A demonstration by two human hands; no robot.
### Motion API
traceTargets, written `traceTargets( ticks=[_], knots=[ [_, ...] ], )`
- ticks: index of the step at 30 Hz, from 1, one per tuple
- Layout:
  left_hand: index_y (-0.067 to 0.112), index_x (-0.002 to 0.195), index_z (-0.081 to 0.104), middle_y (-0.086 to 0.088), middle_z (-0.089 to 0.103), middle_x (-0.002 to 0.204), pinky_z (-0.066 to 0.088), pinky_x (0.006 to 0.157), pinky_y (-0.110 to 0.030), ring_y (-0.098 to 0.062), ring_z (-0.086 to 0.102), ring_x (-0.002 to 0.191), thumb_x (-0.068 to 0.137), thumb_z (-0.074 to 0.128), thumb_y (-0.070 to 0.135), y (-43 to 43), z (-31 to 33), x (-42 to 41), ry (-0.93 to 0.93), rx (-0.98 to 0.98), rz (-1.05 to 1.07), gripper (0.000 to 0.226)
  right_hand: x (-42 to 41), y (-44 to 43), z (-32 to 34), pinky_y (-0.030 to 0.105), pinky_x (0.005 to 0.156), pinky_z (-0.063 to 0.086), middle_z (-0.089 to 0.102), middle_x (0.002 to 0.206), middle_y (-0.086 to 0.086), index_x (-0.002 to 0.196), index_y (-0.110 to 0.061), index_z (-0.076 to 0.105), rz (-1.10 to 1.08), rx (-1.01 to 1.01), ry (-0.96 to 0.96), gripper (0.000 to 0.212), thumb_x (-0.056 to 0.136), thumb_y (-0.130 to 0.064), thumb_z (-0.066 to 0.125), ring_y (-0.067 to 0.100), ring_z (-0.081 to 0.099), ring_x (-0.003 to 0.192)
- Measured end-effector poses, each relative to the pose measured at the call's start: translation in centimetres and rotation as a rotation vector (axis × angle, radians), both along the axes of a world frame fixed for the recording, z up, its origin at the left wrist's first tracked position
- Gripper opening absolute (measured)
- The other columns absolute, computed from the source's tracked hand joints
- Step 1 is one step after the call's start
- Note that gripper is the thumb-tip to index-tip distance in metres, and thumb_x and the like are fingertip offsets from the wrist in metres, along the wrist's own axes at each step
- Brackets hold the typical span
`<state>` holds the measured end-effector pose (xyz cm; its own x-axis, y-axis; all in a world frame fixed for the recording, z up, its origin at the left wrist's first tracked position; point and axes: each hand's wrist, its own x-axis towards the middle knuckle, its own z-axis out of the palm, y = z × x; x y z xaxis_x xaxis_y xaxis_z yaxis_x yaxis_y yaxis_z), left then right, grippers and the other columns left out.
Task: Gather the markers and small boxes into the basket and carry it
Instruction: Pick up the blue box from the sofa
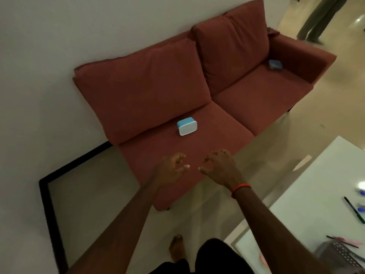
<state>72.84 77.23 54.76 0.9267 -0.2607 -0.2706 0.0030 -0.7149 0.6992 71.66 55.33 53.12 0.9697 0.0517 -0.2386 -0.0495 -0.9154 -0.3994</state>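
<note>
At the lower left of the frame a black-framed flat panel [51,204] leans against the pale wall. Just right of it stands the rust-red fabric two-seat sofa [150,91], running up towards the upper right. On its left seat cushion, near the fold under the back cushion, sits the small rounded box with a light blue top and white face [187,126], its long axis lying roughly across the frame and tipped up a little at the right end.

Below it, over the front of the same cushion, the left hand [170,171] hangs with fingers loosely curled and spread, holding nothing. The right hand [221,169], an orange band [240,189] on its wrist, mirrors it, equally empty, thumb tips turned towards each other and apart. The box lies straight up-frame from the gap between them, a shade to the left side, so I judge the left hand slightly nearer, and either would close across the short width.

A second blue box [275,64] rests in the sofa's far right corner, well apart. At the lower right, on the white glossy table [316,184], lie several scattered markers [353,209] and the grey perforated plastic basket [335,254], well away from both hands
</note>
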Motion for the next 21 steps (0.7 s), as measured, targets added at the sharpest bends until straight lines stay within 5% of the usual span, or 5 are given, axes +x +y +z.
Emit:
traceTargets(
  ticks=[10, 14, 21],
  knots=[
    [0.018, 0.131, 0.063, -0.004, 0.072, 0.117, 0.054, 0.094, -0.036, -0.017, 0.067, 0.108, 0.09, 0.072, 0.037, -3.1, -4.0, 11.4, 0.048, 0.025, -0.068, 0.047, 9.7, -0.5, -1.5, 0.05, 0.11, 0.039, 0.062, 0.126, 0.003, 0.11, -0.026, 0.07, -0.022, 0.024, 0.046, 0.083, 0.061, -0.081, 0.032, 0.03, 0.044, 0.133],
    [0.017, 0.133, 0.062, -0.004, 0.07, 0.126, 0.051, 0.096, -0.03, -0.017, 0.066, 0.115, 0.089, 0.073, 0.039, -4.3, -6.3, 16.9, 0.096, 0.084, -0.062, 0.05, 15.5, -1.9, -2.8, 0.047, 0.111, 0.038, 0.058, 0.131, 0.002, 0.115, -0.025, 0.069, -0.01, 0.095, 0.112, 0.055, 0.081, -0.067, 0.062, 0.029, 0.039, 0.136],
    [0.011, 0.134, 0.061, -0.007, 0.064, 0.137, 0.042, 0.103, -0.029, -0.022, 0.059, 0.127, 0.088, 0.075, 0.034, -6.4, -10.2, 25.9, 0.124, 0.191, -0.045, 0.054, 22.8, -3.2, -5.9, 0.033, 0.109, 0.032, 0.062, 0.13, 0.002, 0.12, -0.019, 0.066, -0.018, 0.214, 0.096, 0.05, 0.087, -0.057, 0.065, 0.024, 0.041, 0.133]
  ],
)
